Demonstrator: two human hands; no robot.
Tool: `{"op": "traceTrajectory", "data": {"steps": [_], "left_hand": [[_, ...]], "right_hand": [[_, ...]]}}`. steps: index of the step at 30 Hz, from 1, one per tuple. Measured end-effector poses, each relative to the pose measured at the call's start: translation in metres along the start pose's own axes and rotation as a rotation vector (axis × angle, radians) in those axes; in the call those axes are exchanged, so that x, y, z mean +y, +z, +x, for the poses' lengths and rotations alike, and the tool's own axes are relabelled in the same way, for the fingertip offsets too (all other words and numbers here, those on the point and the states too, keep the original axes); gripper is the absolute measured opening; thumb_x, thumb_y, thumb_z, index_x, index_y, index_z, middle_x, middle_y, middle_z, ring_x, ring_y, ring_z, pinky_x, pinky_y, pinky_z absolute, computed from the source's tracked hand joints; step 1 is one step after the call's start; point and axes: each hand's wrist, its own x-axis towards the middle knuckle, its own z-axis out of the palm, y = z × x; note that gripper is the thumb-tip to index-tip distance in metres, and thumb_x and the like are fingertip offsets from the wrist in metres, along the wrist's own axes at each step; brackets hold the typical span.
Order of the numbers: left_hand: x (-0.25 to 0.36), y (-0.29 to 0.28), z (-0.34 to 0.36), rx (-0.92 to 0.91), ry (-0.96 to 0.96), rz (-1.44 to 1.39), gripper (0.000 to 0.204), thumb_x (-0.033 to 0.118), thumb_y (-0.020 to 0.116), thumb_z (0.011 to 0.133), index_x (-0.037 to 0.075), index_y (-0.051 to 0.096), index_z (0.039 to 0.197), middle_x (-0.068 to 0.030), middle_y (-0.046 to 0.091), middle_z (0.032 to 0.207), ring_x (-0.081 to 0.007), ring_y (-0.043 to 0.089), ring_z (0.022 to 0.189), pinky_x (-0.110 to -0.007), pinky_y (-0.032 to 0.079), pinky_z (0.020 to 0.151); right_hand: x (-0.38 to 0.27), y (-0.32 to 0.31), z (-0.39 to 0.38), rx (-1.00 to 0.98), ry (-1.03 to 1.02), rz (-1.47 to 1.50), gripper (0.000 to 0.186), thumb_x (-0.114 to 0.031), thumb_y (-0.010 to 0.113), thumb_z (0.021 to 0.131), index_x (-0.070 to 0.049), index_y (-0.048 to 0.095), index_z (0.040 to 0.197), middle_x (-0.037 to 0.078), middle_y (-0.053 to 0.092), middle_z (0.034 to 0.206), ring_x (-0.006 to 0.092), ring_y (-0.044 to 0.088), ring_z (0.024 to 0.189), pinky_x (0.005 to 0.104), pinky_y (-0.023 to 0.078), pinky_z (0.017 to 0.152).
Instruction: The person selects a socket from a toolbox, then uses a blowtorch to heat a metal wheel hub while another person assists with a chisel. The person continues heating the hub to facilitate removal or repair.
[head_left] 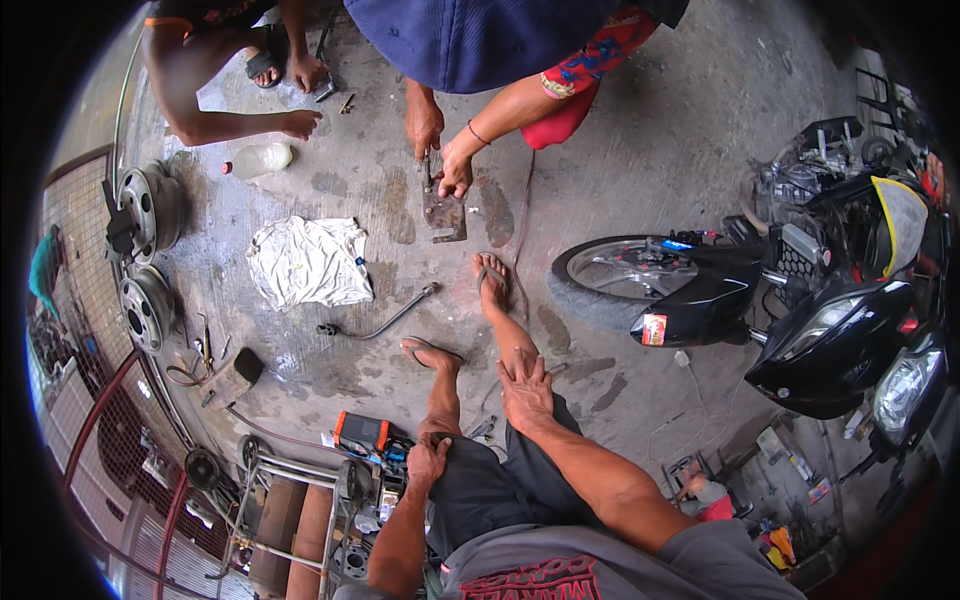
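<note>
My right hand (525, 390) rests on my right knee, its fingers spread and nothing in it. Over on my left thigh lies my left hand (428, 459), apparently holding nothing, its fingers partly hidden. Ahead of my sandalled feet, a co-worker in a blue cap (470, 40) bends over a flat, rusty metal plate (445, 218) on the floor. One of the co-worker's hands (456, 175) presses at the plate; the other (424, 125) grips a narrow tool whose kind I cannot make out. Between us and to the left lie a white cloth (310, 262) and a dark hose with end fittings (385, 315).
Another person's arm (240, 125) reaches in at the upper left, near a clear bottle (260, 160). Wheel rims (150, 210) stand along the left. A black motorcycle (830, 340) takes up the right. A metal cart with cylinders (285, 530) and an orange-black device (362, 432) are at lower left.
</note>
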Motion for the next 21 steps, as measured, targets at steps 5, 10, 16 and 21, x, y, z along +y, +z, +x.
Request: {"op": "traceTrajectory", "data": {"steps": [5, 10, 16, 21], "left_hand": [[0.020, -0.005, 0.002, 0.005, -0.059, 0.034, 0.050, 0.055, 0.070, 0.094, 0.005, 0.068, 0.098, -0.0234, 0.075, 0.093, -0.0459, 0.072, 0.094, -0.054, 0.055, 0.084], [0.021, -0.004, 0.014, 0.104, -0.059, 0.060, 0.056, 0.059, 0.068, 0.093, 0.003, 0.072, 0.095, -0.0242, 0.075, 0.089, -0.0454, 0.073, 0.091, -0.052, 0.056, 0.085], [0.028, -0.005, 0.022, 0.124, -0.113, 0.037, 0.058, 0.061, 0.067, 0.092, 0.005, 0.075, 0.105, -0.0263, 0.075, 0.096, -0.0456, 0.072, 0.096, -0.052, 0.056, 0.089], [0.023, -0.004, 0.023, 0.110, -0.124, 0.018, 0.059, 0.062, 0.065, 0.092, 0.006, 0.075, 0.111, -0.0266, 0.075, 0.099, -0.0458, 0.072, 0.100, -0.052, 0.055, 0.092]], "right_hand": [[0.004, -0.004, 0.000, -0.002, -0.003, -0.003, 0.069, -0.032, 0.062, 0.101, -0.027, 0.036, 0.164, 0.013, 0.015, 0.175, 0.0518, 0.026, 0.148, 0.0593, 0.033, 0.116], [0.008, -0.001, -0.001, 0.021, -0.010, 0.015, 0.068, -0.031, 0.064, 0.098, -0.026, 0.040, 0.162, 0.013, 0.018, 0.173, 0.0520, 0.027, 0.148, 0.0592, 0.033, 0.116], [0.010, 0.005, 0.000, 0.025, -0.005, -0.009, 0.070, -0.031, 0.064, 0.096, -0.030, 0.040, 0.162, 0.012, 0.020, 0.174, 0.0503, 0.027, 0.149, 0.0578, 0.035, 0.115], [0.007, 0.013, -0.002, 0.036, 0.001, -0.008, 0.070, -0.031, 0.066, 0.094, -0.028, 0.042, 0.161, 0.013, 0.023, 0.173, 0.0507, 0.028, 0.149, 0.0580, 0.035, 0.115]]}}
